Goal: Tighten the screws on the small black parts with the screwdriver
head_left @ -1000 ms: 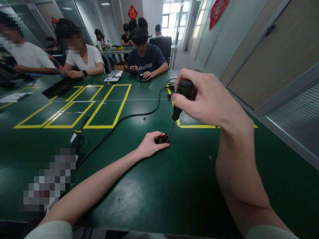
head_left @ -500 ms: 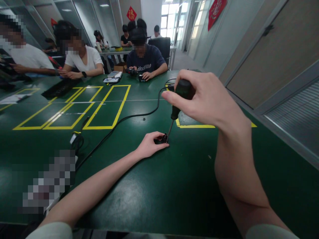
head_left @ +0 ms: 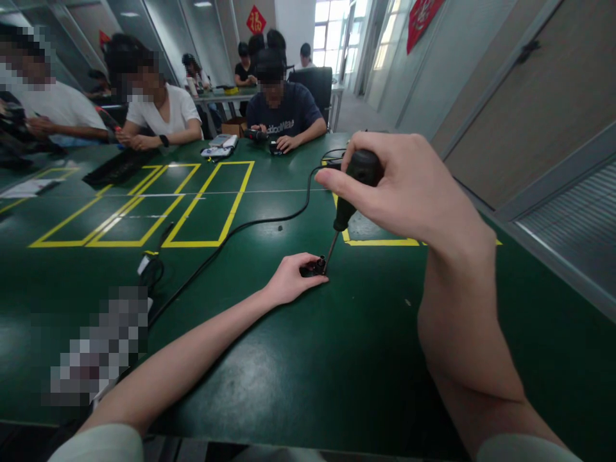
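A small black part (head_left: 320,264) sits on the green table (head_left: 289,366), pinched between the thumb and fingers of my left hand (head_left: 294,278). My right hand (head_left: 399,186) is wrapped round the dark handle of a screwdriver (head_left: 345,212), above and to the right of the part. The screwdriver's thin shaft slants down, its tip meeting the right side of the black part. Exactly what the tip touches is too small to tell.
A black cable (head_left: 250,223) curves across the table. Yellow tape outlines (head_left: 192,244) lie beyond it. A pixelated object (head_left: 96,350) is at the left. A person in a dark shirt (head_left: 289,112) and others in white sit across the table.
The view has shifted slightly. The screwdriver handle leans a little more to the right, with my right hand; my left hand still pinches the black part.
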`<act>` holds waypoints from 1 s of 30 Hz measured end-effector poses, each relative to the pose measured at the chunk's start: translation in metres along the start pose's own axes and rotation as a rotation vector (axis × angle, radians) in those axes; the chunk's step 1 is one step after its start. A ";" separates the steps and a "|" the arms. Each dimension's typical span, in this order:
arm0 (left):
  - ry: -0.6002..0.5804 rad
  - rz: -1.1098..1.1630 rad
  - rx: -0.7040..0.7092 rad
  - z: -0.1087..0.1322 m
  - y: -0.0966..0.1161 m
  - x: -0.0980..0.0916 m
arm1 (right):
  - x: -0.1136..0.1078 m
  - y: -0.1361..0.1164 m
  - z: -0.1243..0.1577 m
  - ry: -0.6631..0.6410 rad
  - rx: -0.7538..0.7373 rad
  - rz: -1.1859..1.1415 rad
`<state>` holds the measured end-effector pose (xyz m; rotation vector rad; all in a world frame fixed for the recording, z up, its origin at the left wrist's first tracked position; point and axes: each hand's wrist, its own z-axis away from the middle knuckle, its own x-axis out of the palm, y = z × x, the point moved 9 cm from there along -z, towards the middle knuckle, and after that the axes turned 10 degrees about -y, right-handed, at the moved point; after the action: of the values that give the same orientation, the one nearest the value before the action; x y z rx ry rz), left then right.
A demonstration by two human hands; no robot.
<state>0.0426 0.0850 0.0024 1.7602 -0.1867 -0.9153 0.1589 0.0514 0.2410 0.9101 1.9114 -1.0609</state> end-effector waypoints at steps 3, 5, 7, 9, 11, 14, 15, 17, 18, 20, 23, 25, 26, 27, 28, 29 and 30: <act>0.003 -0.030 -0.002 0.000 0.001 0.000 | 0.000 0.004 0.000 0.007 0.028 -0.004; 0.005 -0.054 -0.006 0.000 0.001 0.000 | -0.001 0.007 0.000 0.016 0.052 0.026; 0.016 -0.085 -0.015 -0.001 0.000 -0.001 | -0.001 0.007 0.001 0.027 0.042 0.050; 0.033 -0.116 -0.026 -0.001 0.000 -0.002 | -0.001 0.005 0.002 0.032 0.021 0.052; 0.040 -0.135 -0.035 -0.002 -0.001 -0.003 | -0.002 0.003 0.002 0.033 0.018 0.059; 0.035 -0.154 -0.041 -0.003 0.000 -0.003 | -0.002 0.004 0.002 0.018 0.041 0.079; 0.033 -0.161 -0.043 -0.004 0.000 -0.002 | -0.001 0.005 0.001 0.015 0.053 0.084; 0.031 -0.178 -0.048 -0.004 -0.001 -0.001 | -0.001 0.007 0.001 0.017 0.083 0.092; 0.031 -0.186 -0.050 -0.004 -0.001 -0.001 | -0.001 0.008 0.001 0.021 0.090 0.094; 0.036 -0.198 -0.053 -0.005 -0.002 -0.001 | -0.001 0.007 0.000 0.032 0.088 0.097; 0.035 -0.202 -0.054 -0.005 -0.003 -0.001 | 0.000 0.003 0.000 0.020 0.061 0.082; 0.031 -0.204 -0.053 -0.005 -0.003 -0.001 | 0.000 0.001 0.000 0.013 0.047 0.054; 0.029 -0.205 -0.053 -0.005 -0.002 -0.001 | 0.000 0.001 0.001 0.011 0.042 0.035; 0.028 -0.206 -0.054 -0.005 -0.001 -0.001 | -0.001 0.001 0.001 0.018 0.039 0.022; 0.028 -0.208 -0.057 -0.005 0.000 -0.001 | -0.002 0.002 0.002 0.026 0.036 0.021; 0.028 -0.211 -0.060 -0.005 0.001 -0.001 | -0.002 0.003 0.002 0.032 0.038 0.027; 0.029 -0.214 -0.063 -0.004 0.001 -0.001 | -0.002 0.004 0.002 0.033 0.048 0.036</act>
<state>0.0454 0.0881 0.0044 1.7565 0.0498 -1.0365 0.1645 0.0505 0.2406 0.9909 1.8966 -1.0808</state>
